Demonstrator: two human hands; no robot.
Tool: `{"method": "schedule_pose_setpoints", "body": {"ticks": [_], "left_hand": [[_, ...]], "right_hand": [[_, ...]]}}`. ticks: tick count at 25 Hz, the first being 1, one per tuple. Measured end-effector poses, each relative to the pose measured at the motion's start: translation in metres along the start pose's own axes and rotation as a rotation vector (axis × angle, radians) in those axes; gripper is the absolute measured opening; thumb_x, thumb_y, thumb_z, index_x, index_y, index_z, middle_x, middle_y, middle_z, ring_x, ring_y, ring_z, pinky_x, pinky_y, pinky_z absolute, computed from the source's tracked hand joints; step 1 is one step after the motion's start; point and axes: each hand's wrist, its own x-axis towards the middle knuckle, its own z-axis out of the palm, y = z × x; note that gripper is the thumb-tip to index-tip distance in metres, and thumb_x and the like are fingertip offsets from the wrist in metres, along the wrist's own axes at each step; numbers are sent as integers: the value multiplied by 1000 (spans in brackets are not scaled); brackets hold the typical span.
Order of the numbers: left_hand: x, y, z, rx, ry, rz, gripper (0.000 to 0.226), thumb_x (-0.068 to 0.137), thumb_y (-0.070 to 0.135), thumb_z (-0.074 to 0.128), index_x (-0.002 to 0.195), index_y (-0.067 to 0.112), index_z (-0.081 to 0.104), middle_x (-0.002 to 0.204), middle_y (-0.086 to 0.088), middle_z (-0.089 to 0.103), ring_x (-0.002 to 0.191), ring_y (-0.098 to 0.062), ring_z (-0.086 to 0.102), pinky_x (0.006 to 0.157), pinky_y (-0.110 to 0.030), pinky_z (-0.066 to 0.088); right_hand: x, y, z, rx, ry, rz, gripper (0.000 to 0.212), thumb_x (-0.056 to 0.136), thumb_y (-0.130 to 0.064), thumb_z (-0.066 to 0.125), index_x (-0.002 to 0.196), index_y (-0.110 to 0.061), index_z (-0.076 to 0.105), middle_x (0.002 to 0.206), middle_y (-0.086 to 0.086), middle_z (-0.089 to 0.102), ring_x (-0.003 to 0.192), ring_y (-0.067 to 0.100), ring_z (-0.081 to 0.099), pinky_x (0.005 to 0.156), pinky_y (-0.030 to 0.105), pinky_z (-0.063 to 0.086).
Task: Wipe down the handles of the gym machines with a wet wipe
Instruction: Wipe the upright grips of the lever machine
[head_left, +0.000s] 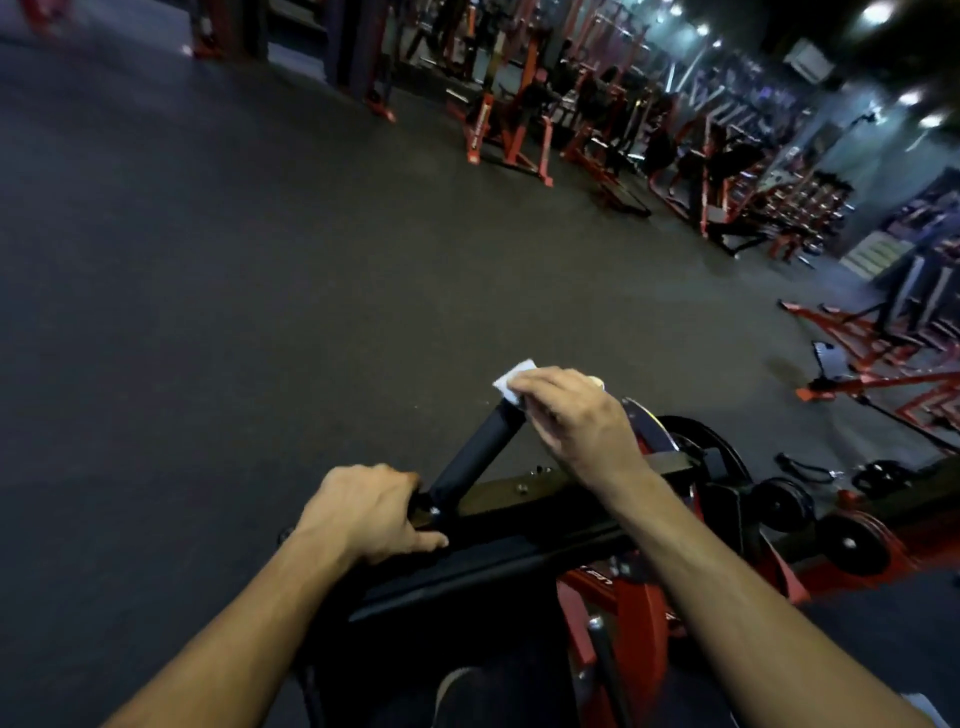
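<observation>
The wet wipe (511, 382) is sitting folded over the far tip of a black padded handle (475, 452), which is angling up and away from a dark crossbar (524, 512) on the red-framed machine (613, 603) directly below the camera. The right hand (582, 415) is closing around the wipe and the handle's end, fingers curled over the top, with a white corner poking out past the knuckles. The left hand (371, 512) is clamping the crossbar right at the handle's base, thumb lying along the bar, apparently steadying it.

Judging by the position, the wipe is working only the tip of this 1 handle; the length of grip between the 2 hands is lying bare, and whether it is already clean cannot be told. Beyond the dark rubber floor (234, 260), rows of red machines (519, 119) are standing well apart from this spot, so most of the job is probably remaining.
</observation>
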Motion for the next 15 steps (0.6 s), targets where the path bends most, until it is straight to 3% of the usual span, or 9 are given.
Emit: {"method": "schedule_pose_setpoints", "body": {"ticks": [4,7,10,13,15], "left_hand": [[-14,6,10,-16,14,-150,83,68,100,40,110,31,59,114,4,68,107,-24,66,77,-38,48],[-29,15,29,51,119,-164,83,77,96,32,125,31,52,127,4,62,119,-22,60,88,-40,47],[-31,11,25,47,133,-152,81,79,94,33,126,30,49,125,3,62,116,-22,60,81,-40,44],[-29,13,23,31,87,-150,77,77,95,35,120,32,48,120,5,63,112,-22,61,75,-39,41],[-28,13,23,24,89,-156,76,76,95,37,117,32,49,118,6,63,111,-22,62,75,-39,42]], "right_hand": [[-12,3,19,15,-5,-79,22,91,-6,70,107,-20,72,124,-6,71,103,11,70,76,30,59],[-26,0,24,10,-85,-160,34,83,-4,74,110,-23,73,125,-10,70,93,14,73,60,32,60],[-19,8,8,-120,-124,-286,32,87,-12,61,111,-30,73,122,-15,70,72,17,70,51,28,54],[-2,20,-3,-177,-72,-190,26,91,-15,64,109,-32,71,121,-17,70,77,14,73,46,21,42],[-6,14,15,-140,-21,-169,27,93,-15,51,109,-27,70,118,-10,71,78,17,74,47,22,46]]}}
